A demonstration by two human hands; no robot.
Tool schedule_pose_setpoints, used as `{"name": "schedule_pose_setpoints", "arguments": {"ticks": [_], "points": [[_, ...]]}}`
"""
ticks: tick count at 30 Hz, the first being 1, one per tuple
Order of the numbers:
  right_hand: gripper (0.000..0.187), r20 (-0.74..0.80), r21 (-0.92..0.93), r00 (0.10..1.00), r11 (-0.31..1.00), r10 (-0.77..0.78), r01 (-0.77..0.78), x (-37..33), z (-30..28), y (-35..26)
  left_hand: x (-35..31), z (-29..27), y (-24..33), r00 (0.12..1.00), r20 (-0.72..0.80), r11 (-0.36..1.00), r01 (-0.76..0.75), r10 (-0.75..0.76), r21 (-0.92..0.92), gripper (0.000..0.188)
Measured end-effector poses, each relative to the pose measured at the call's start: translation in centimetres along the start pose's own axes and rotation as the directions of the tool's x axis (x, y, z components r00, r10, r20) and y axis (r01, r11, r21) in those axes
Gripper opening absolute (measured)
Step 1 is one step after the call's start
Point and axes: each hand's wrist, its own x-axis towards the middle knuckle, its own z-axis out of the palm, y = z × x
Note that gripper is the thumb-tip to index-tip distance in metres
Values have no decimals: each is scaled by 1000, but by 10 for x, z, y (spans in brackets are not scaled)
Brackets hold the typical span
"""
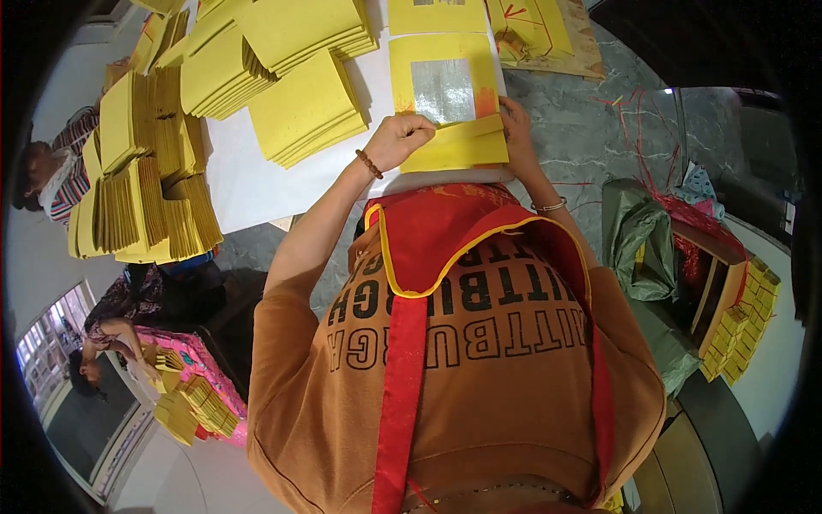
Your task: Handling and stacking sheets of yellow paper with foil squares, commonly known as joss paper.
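A yellow paper sheet (401,81) with a silver foil rectangle and orange patches lies at the table's near edge. Its near part is folded over into a plain yellow flap (454,152). My left hand (401,140), a beaded bracelet on its wrist, is closed with thumb and fingers pinching the flap's upper left edge. At the right edge, my right hand (515,128) grips the sheet beside the fold; some of its fingers are hidden by the paper. Just beyond lies another yellow sheet (437,19) with a silver patch.
Stacks of folded yellow paper (308,107) cover the white table (248,184) on the left. Yellow sheets with red marks (535,34) rest on a board at the far right. Other people sit at left, one beside a pink-covered surface (224,364). A green plastic bag (638,236) stands right.
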Motion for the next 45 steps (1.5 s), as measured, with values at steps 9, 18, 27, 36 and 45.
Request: {"name": "schedule_pose_setpoints", "arguments": {"ticks": [9,18,27,36,45], "points": [[29,2,73,1000,997,22,-22,-2,-1,1,-28,-16,29,919,65,865,-387,388,319,58],[25,20,78,1000,997,24,-26,6,-17,-15,-10,-14,-4,891,-16,696,-343,453,631,43],[24,321,-47,936,984,-146,170,-8,-42,-50,-46,-2,-7,873,-59,728,-365,485,580,26],[36,91,231,941,912,326,-338,10,-9,-47,-14,9,-11,909,-405,992,124,-97,39,28],[50,-48,206,909,895,414,-396,21,-6,-56,6,11,-38,873,-445,980,179,-201,-91,21]]}}
